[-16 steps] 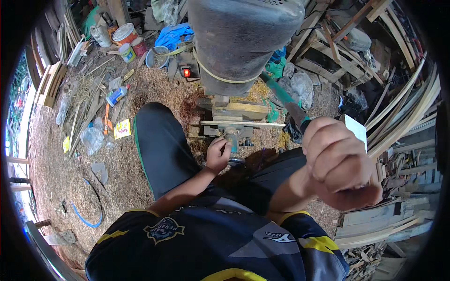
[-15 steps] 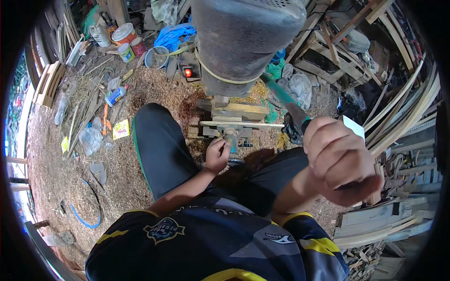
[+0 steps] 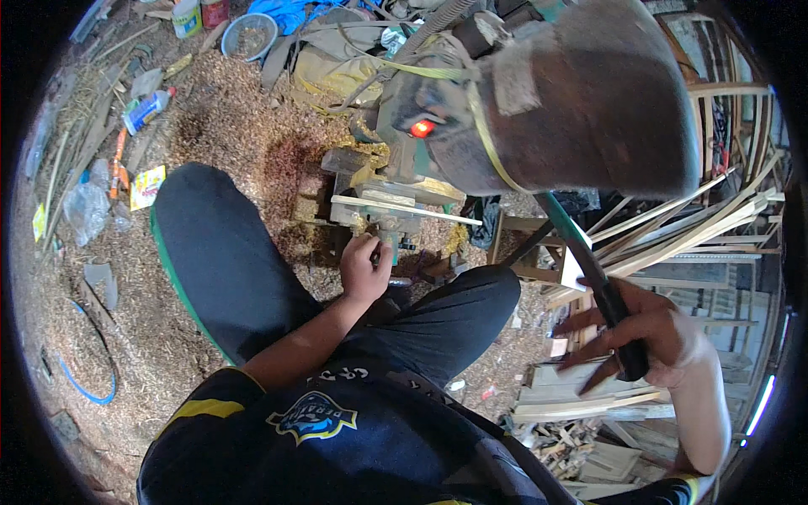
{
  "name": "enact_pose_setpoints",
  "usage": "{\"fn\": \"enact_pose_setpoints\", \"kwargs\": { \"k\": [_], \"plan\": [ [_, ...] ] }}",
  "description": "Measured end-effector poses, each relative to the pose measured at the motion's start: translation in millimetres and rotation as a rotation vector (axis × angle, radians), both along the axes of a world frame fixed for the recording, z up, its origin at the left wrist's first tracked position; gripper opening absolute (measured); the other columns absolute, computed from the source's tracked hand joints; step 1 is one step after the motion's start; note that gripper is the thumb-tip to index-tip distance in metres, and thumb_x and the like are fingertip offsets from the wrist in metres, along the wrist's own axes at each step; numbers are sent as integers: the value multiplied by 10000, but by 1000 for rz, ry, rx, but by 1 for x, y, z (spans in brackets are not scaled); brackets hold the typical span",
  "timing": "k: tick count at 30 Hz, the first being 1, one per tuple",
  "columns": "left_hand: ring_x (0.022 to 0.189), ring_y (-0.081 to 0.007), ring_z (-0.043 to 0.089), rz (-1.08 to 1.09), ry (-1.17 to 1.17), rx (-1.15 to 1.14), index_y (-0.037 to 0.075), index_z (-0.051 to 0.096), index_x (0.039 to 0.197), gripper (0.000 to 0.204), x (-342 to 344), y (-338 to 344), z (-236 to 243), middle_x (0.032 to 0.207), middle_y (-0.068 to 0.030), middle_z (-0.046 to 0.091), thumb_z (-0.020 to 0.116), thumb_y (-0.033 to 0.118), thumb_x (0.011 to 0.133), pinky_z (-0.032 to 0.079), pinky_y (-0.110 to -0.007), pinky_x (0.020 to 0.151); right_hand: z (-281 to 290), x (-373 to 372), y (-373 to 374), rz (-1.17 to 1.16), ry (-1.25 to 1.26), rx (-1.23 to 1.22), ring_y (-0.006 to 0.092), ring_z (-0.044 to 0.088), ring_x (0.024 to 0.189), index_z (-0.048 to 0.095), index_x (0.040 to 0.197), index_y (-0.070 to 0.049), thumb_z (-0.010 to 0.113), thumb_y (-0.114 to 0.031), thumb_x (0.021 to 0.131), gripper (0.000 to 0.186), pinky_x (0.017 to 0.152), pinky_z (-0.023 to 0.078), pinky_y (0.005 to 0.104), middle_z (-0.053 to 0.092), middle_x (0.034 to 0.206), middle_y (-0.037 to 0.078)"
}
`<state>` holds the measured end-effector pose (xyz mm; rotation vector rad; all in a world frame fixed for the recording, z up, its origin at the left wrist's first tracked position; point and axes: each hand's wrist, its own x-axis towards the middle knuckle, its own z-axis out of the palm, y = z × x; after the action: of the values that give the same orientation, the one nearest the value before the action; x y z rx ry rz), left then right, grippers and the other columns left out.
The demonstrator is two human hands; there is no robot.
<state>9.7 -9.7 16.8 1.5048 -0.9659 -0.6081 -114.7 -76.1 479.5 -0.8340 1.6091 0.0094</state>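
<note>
My right hand [image 3: 661, 337] is at the black grip of a long lever [image 3: 596, 273], its fingers stretched out and spread around the grip rather than wrapped on it. The lever runs up to a large, worn dark machine housing [image 3: 581, 109] with a yellow strap around it. My left hand [image 3: 367, 268] is curled closed at the near side of a small clamp [image 3: 385, 225]; what its fingers hold is hidden. A thin wooden strip [image 3: 408, 209] lies across the clamp, in front of wooden blocks [image 3: 421, 189].
A red lit switch [image 3: 422, 129] glows on the machine. Sawdust covers the floor [image 3: 210, 109] around my legs. Long wooden strips [image 3: 673, 227] lean in bundles at right, with a pile of offcuts [image 3: 551, 450] below. A blue bowl [image 3: 250, 37] and a bottle [image 3: 147, 110] lie at upper left.
My right hand has loosened from a fist to spread fingers at the lever grip. The view has turned, so the housing appears further right. My left hand stays by the clamp.
</note>
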Motion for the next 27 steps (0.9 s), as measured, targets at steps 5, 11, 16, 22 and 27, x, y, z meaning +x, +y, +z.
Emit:
{"fn": "enact_pose_setpoints", "kwargs": {
  "k": [5,11,16,22,27],
  "plan": [
    [647,-304,506,39,270,42,30,488,715,310,-2,4,-17,686,-117,470,660,155,941,389,-433,611,-17,31,-23,-199,421,291,168,469,362,574,955,-48,628,-332,1042,302,322,319,317,581,613,101],
    [614,-202,447,34,560,126,46,494,719,344,-13,-5,-20,667,-64,445,644,193,992,368,-386,588,-17,42,-11,-215,539,336,112,278,376,378,671,-178,626,-350,1023,464,360,192,318,304,509,-39],
    [597,-226,478,57,479,124,36,538,727,312,0,-2,-15,670,-83,466,677,173,971,371,-387,570,-34,54,-17,-236,650,298,120,290,365,404,667,-156,650,-240,986,411,353,203,328,328,501,-23],
    [597,-292,528,-42,415,146,31,576,720,281,8,-13,-10,671,-109,510,698,159,939,393,-426,581,-46,69,-8,-244,730,273,117,293,372,363,656,-167,655,-225,971,433,360,212,323,299,495,-33],
    [601,-315,543,-38,355,157,33,568,696,298,9,-10,-8,669,-114,533,711,164,922,402,-440,585,-54,41,-4,-208,641,238,91,287,429,360,657,-174,660,-177,951,420,420,206,309,310,540,-49]
  ]
}}
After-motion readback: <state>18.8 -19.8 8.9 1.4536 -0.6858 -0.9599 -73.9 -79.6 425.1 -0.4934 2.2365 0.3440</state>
